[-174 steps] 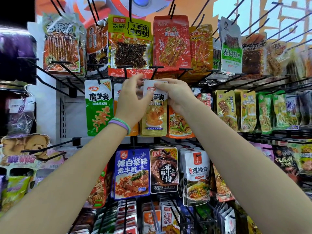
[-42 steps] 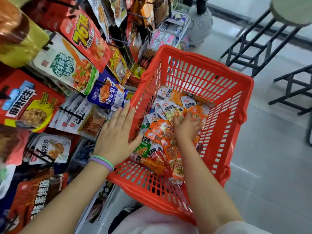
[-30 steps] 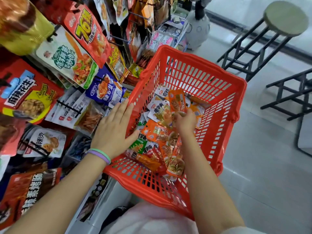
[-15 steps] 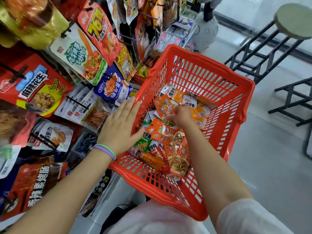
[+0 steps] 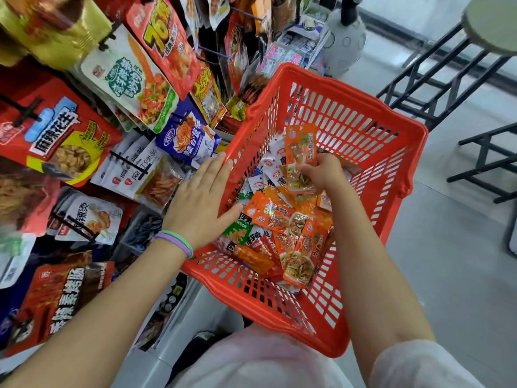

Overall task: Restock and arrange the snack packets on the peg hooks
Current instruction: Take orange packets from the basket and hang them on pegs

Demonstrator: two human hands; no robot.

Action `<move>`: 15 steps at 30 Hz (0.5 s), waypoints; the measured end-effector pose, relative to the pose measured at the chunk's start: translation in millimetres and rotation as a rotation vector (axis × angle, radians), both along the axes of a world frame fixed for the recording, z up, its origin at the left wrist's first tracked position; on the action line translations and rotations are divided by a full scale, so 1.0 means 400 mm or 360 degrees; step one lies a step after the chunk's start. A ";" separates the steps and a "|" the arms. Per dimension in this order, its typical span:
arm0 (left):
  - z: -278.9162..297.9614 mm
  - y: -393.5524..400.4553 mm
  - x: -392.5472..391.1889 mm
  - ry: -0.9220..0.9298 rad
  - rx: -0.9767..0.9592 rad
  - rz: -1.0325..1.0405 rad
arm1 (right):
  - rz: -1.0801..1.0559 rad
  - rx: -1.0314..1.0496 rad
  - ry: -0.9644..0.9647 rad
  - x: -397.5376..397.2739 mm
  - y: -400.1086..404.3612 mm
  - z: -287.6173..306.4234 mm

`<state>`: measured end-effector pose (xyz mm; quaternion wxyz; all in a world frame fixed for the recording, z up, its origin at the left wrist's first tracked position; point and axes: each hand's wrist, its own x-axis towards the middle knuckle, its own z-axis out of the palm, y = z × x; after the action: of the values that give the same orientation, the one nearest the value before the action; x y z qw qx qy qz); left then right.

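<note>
— Red plastic is what fills most of the view: a slatted shopping basket (image 5: 363, 130), tilted, its left rim just beside the peg-hook display rack (image 5: 117, 163).

— And the rack itself?

— Crowded with hanging snack bags: a red peanut bag (image 5: 56, 135), a white and green pouch (image 5: 131, 85), a blue pickled-cabbage packet (image 5: 187, 135). To the right, on the grey floor (image 5: 447, 247), stands a black-framed stool (image 5: 486, 23) with a round pale seat.

— Where are the packets for restocking?

— Heaped in the basket's bottom: a loose pile of small snack packets (image 5: 279, 219), mostly orange, some white, one green, lying flat and overlapping.

— What does the left hand do?

— The left hand (image 5: 201, 197) lies flat over the basket's left rim, fingers (image 5: 215, 169) straight and together, the thumb reaching inside toward the pile. It holds nothing. Two thin bands, green and purple (image 5: 176, 242), circle the wrist.

— And the right?

— The right hand (image 5: 321, 172) is inside the basket, above the pile, its fingers curled round the lower part of one orange packet (image 5: 300, 152). That packet stands nearly upright, its top end raised clear of the heap, with a clear window showing green strips near the grip.
</note>
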<state>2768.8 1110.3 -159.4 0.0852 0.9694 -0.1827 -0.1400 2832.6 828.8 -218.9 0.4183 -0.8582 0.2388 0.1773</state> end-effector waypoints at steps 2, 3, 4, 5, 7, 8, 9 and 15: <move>-0.001 0.002 0.003 -0.0005 -0.0004 -0.0002 | 0.0200 -0.0053 0.0148 -0.009 0.023 -0.018; -0.001 0.002 0.003 0.0000 -0.0010 0.0000 | 0.0294 -0.0124 0.0239 -0.016 0.041 -0.040; -0.001 0.002 0.001 0.0004 -0.0015 0.0002 | 0.0377 -0.0234 0.0303 -0.025 0.060 -0.064; -0.001 0.001 0.000 0.0005 -0.0019 0.0003 | 0.0441 -0.0356 0.0335 -0.034 0.079 -0.081; 0.001 0.000 0.000 -0.0001 -0.0023 0.0002 | 0.0459 -0.0521 0.0320 -0.041 0.107 -0.101; 0.002 -0.001 0.002 -0.0006 -0.0030 0.0001 | 0.0446 -0.0551 0.0308 -0.038 0.113 -0.101; 0.004 -0.001 0.003 -0.0004 -0.0041 0.0002 | 0.0431 -0.0566 0.0319 -0.034 0.118 -0.095; 0.005 0.002 -0.003 0.0029 -0.0170 0.0057 | 0.0221 -0.0458 0.0212 -0.042 0.118 -0.076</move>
<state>2767.5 1111.1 -157.3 0.1411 0.9653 -0.1718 -0.1373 2815.8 876.1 -249.2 0.2610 -0.9100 0.2291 0.2264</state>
